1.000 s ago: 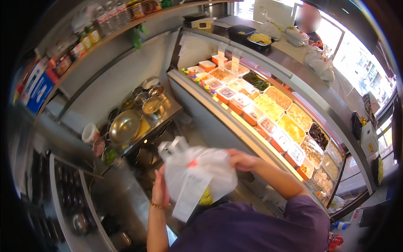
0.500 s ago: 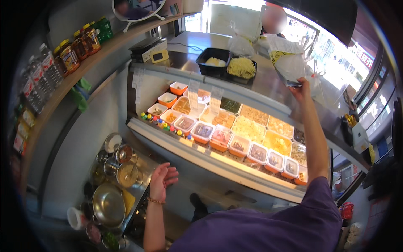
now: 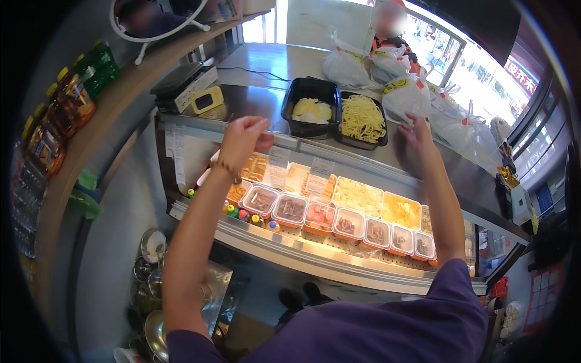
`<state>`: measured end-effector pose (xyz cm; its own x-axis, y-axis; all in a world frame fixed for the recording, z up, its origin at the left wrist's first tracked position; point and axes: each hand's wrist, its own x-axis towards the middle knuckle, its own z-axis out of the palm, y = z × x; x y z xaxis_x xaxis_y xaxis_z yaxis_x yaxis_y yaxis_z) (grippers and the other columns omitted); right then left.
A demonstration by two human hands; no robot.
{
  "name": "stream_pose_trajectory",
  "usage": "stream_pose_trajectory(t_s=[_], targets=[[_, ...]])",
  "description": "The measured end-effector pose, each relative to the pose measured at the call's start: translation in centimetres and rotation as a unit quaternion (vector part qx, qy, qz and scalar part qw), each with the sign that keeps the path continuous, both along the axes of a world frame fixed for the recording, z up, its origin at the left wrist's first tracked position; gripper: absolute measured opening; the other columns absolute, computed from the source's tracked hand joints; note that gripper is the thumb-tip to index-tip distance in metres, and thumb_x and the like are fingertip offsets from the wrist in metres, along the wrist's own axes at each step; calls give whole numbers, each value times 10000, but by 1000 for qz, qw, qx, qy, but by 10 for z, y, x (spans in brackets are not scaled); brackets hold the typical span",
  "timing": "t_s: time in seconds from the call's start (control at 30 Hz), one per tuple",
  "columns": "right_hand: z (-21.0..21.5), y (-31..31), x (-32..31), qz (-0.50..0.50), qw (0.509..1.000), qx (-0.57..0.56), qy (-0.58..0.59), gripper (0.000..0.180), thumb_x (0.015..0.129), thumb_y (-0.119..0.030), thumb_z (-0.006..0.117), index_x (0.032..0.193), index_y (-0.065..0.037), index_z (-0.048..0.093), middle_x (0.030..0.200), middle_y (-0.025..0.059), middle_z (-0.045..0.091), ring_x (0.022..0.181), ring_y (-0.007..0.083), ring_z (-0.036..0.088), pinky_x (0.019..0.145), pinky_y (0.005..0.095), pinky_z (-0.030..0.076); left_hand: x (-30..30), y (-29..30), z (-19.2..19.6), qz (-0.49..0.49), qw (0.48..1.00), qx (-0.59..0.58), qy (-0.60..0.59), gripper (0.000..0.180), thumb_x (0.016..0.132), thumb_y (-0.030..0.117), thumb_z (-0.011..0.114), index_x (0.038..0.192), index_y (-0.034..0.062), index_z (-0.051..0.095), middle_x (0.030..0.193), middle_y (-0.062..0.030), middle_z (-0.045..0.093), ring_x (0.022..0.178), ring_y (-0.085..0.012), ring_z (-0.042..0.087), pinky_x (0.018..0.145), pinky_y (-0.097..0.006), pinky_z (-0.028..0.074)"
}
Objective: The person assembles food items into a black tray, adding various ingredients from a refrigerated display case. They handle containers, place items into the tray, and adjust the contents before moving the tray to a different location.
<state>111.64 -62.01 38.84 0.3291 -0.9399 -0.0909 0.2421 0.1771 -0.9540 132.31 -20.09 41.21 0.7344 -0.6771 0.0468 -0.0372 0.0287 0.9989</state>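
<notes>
My left hand (image 3: 243, 140) hangs over the near edge of the counter, left of a black container (image 3: 296, 124) holding pale yellow and white food. Its fingers are loosely bent and apart, with nothing visible in them. To the right of that container is a black tray (image 3: 369, 144) heaped with yellow noodles (image 3: 363, 118). My right hand (image 3: 416, 134), a little blurred, is just in front of a knotted white plastic bag (image 3: 407, 97) on the counter. Its fingers are spread and seem apart from the bag.
Below the counter a glass display case (image 3: 315, 230) holds several tubs of food. More tied bags (image 3: 348, 65) stand along the far side, where a person (image 3: 390, 39) faces the counter. A yellow-framed device (image 3: 207, 100) sits left; bottles (image 3: 75, 94) line the shelf.
The white bag my right hand held up now sits on the counter, let go. My left hand has risen from beside the pots to the counter edge. The view has shifted.
</notes>
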Motion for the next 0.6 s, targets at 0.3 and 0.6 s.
stream_pose_trajectory(t_s=[0.3,0.6], targets=[[17,79,-43,411,897,-10,165,276,947,-165,582,1089,67,535,1023,261,655,870,316,715,730,367,624,36,-91,22,-55,969,45,238,225,830,-47,575,1004,-141,469,1037,-306,594,971,-481,663,792,-396,640],[25,78,-70,395,918,18,-20,234,899,-37,497,1090,93,531,1101,247,643,850,321,717,775,328,617,-23,16,28,-78,962,-185,185,363,894,9,541,1206,-170,486,1282,-253,559,1218,-358,557,1094,-436,461]])
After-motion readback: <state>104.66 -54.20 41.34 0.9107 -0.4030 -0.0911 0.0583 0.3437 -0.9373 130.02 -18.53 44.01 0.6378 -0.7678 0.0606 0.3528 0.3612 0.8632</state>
